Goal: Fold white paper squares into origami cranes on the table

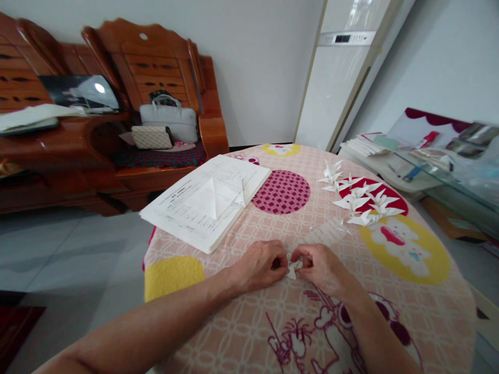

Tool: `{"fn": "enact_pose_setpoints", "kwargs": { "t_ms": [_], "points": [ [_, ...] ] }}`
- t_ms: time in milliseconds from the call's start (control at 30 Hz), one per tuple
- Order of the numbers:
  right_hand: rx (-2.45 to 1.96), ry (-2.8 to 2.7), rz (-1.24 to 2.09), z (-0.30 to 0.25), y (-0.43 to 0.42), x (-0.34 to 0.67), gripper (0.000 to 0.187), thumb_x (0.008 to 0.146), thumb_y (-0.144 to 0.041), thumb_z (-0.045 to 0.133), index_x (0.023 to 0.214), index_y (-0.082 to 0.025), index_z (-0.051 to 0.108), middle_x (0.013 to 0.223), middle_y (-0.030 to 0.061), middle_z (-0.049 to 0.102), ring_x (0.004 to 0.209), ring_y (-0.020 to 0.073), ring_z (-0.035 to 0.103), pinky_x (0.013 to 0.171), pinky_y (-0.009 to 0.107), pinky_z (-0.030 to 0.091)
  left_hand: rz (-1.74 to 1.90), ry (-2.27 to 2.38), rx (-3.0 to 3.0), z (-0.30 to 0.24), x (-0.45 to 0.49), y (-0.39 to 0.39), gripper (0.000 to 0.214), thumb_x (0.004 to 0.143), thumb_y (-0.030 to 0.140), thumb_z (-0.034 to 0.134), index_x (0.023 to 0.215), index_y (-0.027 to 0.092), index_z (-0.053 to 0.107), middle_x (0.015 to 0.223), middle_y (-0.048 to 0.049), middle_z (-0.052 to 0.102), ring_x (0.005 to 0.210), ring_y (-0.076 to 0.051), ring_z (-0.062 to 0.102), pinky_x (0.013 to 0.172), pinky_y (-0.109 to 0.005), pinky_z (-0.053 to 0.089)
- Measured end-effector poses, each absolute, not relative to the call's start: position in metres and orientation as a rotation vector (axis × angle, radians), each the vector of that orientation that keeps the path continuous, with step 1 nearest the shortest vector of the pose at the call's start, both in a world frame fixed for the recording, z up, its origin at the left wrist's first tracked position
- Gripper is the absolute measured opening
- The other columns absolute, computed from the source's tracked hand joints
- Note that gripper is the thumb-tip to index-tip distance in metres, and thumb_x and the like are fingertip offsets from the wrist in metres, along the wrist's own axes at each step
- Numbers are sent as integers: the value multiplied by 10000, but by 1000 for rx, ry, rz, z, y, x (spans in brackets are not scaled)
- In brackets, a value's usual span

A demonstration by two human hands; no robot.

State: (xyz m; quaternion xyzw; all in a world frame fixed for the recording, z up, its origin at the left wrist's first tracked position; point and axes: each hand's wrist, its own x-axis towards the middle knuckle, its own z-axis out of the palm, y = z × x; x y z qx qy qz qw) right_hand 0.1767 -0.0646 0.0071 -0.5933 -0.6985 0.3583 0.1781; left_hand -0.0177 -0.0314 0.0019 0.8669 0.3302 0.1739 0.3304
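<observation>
Between my two hands is a small piece of folded white paper [292, 271], mostly covered by the fingers. My left hand [265, 264] pinches its left side, fingers curled. On the other side, my right hand [322, 267] is closed on the paper with thumb and forefinger. Both hands rest low over the tablecloth. Beyond them to the right lie several folded white paper cranes [360, 200] in a cluster. A few small paper scraps [342, 226] lie just this side of the cranes.
A stack of printed sheets [187, 208] with a creased white paper square [214, 197] on top lies left on the round table with its patterned cloth [234, 322]. At right stands a glass-topped side table [440, 174] with papers. Wooden chairs [156, 67] stand behind, holding bags.
</observation>
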Motion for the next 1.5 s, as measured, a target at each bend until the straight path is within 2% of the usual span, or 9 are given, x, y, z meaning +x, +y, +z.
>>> {"fn": "enact_pose_setpoints", "kwargs": {
  "t_ms": [633,1500],
  "points": [
    [-1693,-1994,998,9,-65,175,230,623,-108,584,820,-189,670,540,-45,538,516,106,480,508,218,310,437,994,2214,-1,-13,-33,82,760,193,635,690,152,634,818,-17,598,728,-126,572,662,-221,420],
    [-1658,-2019,991,11,-66,178,243,627,-93,578,830,-181,679,550,-43,540,523,109,485,516,220,319,341,1082,2248,0,-8,-30,79,744,197,640,678,154,653,795,-19,602,704,-135,568,629,-233,396]
  ]
}}
